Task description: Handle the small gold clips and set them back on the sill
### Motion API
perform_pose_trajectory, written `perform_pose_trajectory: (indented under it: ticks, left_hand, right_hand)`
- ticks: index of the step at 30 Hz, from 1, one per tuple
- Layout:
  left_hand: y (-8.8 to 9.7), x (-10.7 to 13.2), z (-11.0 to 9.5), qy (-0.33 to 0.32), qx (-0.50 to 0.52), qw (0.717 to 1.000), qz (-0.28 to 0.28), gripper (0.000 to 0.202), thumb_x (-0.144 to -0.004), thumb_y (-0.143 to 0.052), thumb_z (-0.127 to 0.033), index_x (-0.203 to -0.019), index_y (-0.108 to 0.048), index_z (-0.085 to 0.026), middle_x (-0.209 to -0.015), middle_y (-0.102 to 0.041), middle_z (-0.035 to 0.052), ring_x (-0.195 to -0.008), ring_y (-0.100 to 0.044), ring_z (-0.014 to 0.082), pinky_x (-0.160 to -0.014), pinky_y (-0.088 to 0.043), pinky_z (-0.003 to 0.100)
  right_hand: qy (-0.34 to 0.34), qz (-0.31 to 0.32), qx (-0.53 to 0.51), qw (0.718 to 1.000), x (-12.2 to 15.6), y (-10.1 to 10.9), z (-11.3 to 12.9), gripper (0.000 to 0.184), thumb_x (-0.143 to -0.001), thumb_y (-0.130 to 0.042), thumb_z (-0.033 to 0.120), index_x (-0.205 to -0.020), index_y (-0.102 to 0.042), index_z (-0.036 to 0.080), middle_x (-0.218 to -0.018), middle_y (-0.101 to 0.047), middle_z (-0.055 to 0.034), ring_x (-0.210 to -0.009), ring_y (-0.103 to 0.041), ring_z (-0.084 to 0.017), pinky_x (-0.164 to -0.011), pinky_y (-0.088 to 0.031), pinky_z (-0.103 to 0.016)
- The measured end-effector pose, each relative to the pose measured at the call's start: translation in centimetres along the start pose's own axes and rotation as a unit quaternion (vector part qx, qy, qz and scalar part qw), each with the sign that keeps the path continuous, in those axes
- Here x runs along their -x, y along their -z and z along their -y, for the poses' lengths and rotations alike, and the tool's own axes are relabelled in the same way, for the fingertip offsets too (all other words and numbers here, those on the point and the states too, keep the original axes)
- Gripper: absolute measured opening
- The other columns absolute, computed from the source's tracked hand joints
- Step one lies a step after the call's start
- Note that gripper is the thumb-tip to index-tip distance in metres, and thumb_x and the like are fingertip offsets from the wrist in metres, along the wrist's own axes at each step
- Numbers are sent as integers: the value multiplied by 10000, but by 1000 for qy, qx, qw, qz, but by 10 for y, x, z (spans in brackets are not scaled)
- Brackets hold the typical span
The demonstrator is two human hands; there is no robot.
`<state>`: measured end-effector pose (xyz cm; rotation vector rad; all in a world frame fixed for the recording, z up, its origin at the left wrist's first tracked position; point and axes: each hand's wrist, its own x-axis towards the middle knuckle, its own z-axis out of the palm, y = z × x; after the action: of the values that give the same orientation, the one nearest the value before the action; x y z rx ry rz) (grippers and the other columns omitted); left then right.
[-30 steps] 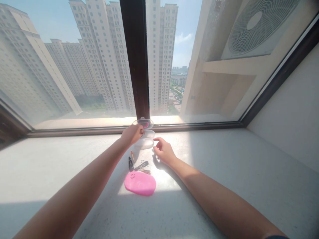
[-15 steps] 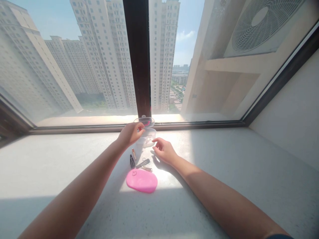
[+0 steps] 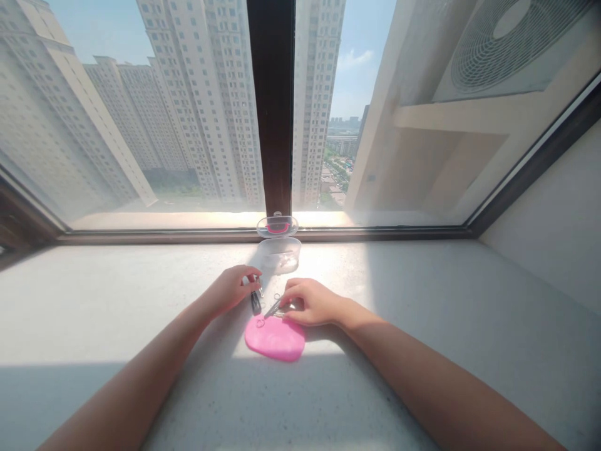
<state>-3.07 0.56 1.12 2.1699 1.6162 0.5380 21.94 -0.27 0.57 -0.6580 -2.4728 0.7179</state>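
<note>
The left hand point(image 3: 229, 291) sits just left of centre in the lower half of the frame, its fingers curved downward and the fingertips at a small black clip point(image 3: 255, 303). Whether it grips the clip cannot be told. The right hand point(image 3: 312, 302) lies palm down just to the right, fingers extended toward a steel nail clipper point(image 3: 273, 308). They cover the clipper's near end, but any grip is hidden.

The clipper lies between the hands, directly above a pink silicone pad point(image 3: 275, 338) near the centre of the frame. The pad's upper edge touches or nearly touches the clipper, and a small metal ring point(image 3: 260, 322) rests on its upper left part.

Further up, near the window, stands a clear plastic tub point(image 3: 279, 254), with a clear lid point(image 3: 277, 226) just behind it, a pink strip showing inside. All of these rest on a speckled pale windowsill point(image 3: 117, 294). Beyond the glass, a dark window frame post point(image 3: 272, 106) rises at top centre, apartment towers point(image 3: 197, 106) fill the upper left, and an outdoor air-conditioning unit point(image 3: 509, 47) sits at the upper right.
</note>
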Motion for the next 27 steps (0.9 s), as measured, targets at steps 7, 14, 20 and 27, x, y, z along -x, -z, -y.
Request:
perform_pose_trajectory:
  ticks: [7, 14, 20, 27]
  left_hand:
    - [-3, -2, 0, 2, -5, 1000, 20, 283, -672, -680, -356, -903, -626, -201, -864, -628, 20, -637, -546, 164, -593, -400, 269]
    - [-6, -1, -3, -22, -35, 999, 18, 201, -756, -594, -400, -807, -596, -206, -809, -591, 17, -684, -536, 179, -616, -373, 282]
    - [-12, -1, -8, -40, -71, 997, 8, 166, -789, -547, -366, -772, -571, -203, -788, -574, 22, -726, -540, 190, -640, -362, 293]
    - [-9, -1, -9, -34, -51, 998, 12, 215, -819, -510, -392, -749, -578, -200, -789, -593, 24, -709, -542, 188, -639, -372, 291]
  right_hand:
    - [-15, 2, -6, 1000, 0, -1, -4, 253, -716, -609, 119, -911, -754, 187, -775, -603, -19, -652, -532, -121, -655, -423, -232]
    - [13, 18, 8, 1000, 3, 2, 1, 318, -739, -612, 115, -1017, -736, 205, -979, -625, -51, -825, -589, -160, -804, -450, -268]
    - [-7, 18, -5, 1000, 2, 1, -1, 258, -789, -606, 136, -1002, -736, 204, -844, -616, -45, -730, -564, -139, -692, -442, -239]
    - [-43, -39, -67, 996, 0, -8, -11, 272, -808, -557, 105, -1033, -695, 172, -873, -689, -50, -736, -588, -146, -701, -455, -257]
